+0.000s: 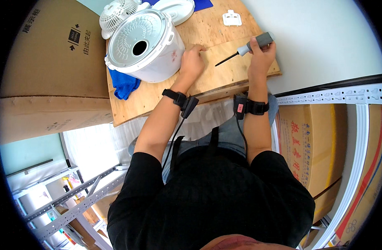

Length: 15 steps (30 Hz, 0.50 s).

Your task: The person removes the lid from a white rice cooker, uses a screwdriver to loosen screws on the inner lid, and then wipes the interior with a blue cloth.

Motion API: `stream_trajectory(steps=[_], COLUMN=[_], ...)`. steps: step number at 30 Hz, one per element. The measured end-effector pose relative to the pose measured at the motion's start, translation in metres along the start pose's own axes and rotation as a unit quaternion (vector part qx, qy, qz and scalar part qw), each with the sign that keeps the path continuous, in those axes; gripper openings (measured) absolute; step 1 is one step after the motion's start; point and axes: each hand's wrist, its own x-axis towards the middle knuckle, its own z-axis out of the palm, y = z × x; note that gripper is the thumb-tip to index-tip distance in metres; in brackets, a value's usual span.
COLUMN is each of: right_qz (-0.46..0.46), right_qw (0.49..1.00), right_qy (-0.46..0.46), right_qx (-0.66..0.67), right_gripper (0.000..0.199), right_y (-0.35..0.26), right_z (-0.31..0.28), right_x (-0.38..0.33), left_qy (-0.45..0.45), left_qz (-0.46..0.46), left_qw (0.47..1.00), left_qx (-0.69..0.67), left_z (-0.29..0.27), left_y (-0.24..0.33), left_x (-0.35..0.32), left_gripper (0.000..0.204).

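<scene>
In my right hand [261,54] is a screwdriver [259,43] with a grey handle. Its dark shaft slants down to the left, the tip over the wooden tabletop [224,81]. My left hand [194,62] lies on the board against the right side of a white appliance body that looks like a rice cooker [159,66]. Its fingers are curled and the thumb and forefinger come together; what they may hold is too small to make out. The cooker body shows a silvery dished top with slots and a dark round hole in its middle.
Behind the cooker stand a white slatted round part [116,16] and a white lid-like part [178,9]. A small white plastic piece [231,18] lies at the far right. A blue cloth [123,84] hangs by the left edge. Cardboard boxes [53,54] flank the table.
</scene>
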Motion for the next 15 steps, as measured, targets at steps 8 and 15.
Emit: stream_trajectory(steps=[8,15], right_qz=[0.024,0.03], right_qw=[0.999,0.983], right_qy=[-0.046,-0.179], right_qx=[0.0,0.036], right_gripper=[0.044,0.031], right_y=[-0.019,-0.014], right_z=[0.013,0.059], right_x=[-0.01,-0.036], left_qy=[0.073,0.192], left_qz=[0.157,0.101], left_qw=[0.984,0.958], left_qx=[-0.045,0.186], left_z=[-0.104,-0.157], left_y=[0.071,0.055], left_x=[-0.03,-0.031], left_gripper=[0.025,0.051])
